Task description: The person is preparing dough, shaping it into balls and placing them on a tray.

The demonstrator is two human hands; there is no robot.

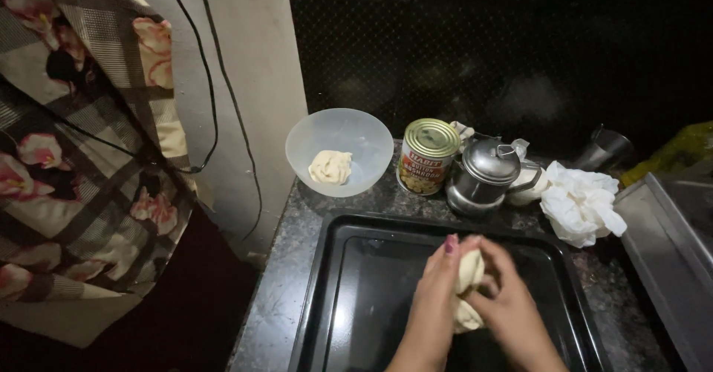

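Pale dough piece point(468, 290) sits between our two hands, held above the black baking tray point(349, 298), roughly over its middle. Left hand point(440, 286) presses on the dough's left side, fingers point(450, 247) extended and closed against it. Right hand point(509, 301) wraps the right side, fingers curled around it. Both are grasping the same dough; the lower part bulges out under our palms.

Everything else relative to the tray:
- Tray rests on the dark speckled stone surface point(286, 268) and looks bare where visible.
- Just behind its far left corner: translucent plastic bowl point(339, 151) with a second lump of dough point(330, 167) inside, lying toward the bowl's left.
- Behind the far edge, right of the bowl: tin can point(427, 156), upright, gold lid, paper label.
- Next to the can, further right: small steel kettle point(483, 175) with lid on.
- Behind the far right corner: crumpled white cloth or paper point(581, 201), touching a pale item by the kettle that we can't identify.
- Right of the tray: edge of a steel tray or sink point(668, 238).
- Well left of the tray: checked floral fabric point(82, 157) and black cables point(215, 105) down a pale wall.
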